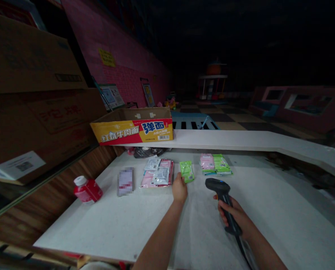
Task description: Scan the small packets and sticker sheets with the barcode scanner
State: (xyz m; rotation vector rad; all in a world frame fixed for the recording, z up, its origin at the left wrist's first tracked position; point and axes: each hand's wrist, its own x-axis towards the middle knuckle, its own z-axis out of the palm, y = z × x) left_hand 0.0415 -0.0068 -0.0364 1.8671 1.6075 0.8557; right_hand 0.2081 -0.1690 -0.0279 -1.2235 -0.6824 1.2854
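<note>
- Up front, the left hand [180,189] is curled at the near left corner of a green packet [187,171]. Its fingers touch the packet, but I cannot tell whether they pinch it or only press on it.
- That packet lies flat on the white counter [133,225], between a pile of pink and white sachets [158,173] on its left and a small stack of pink and green packets [215,164] on its right.
- The right hand [236,217] is clenched round the grip of a black barcode scanner [222,189]. The scanner's head is raised above the counter and points toward the packets, and its cable trails back along the forearm.
- The counter is pale and faintly speckled. A red bottle [87,189] with a white cap lies on its side near the left edge, well apart from both hands.
- A raised white ledge [240,140] runs along the far side. An open yellow noodle carton [133,125] sits at its left end, with a dark bag [149,151] tucked below it.
- Wood panelling borders the counter on the left, and above it are large brown cardboard boxes [29,93].
- The room beyond is dim (almost black toward the ceiling), with a pink brick wall [128,71] and a chequered floor [240,120].
</note>
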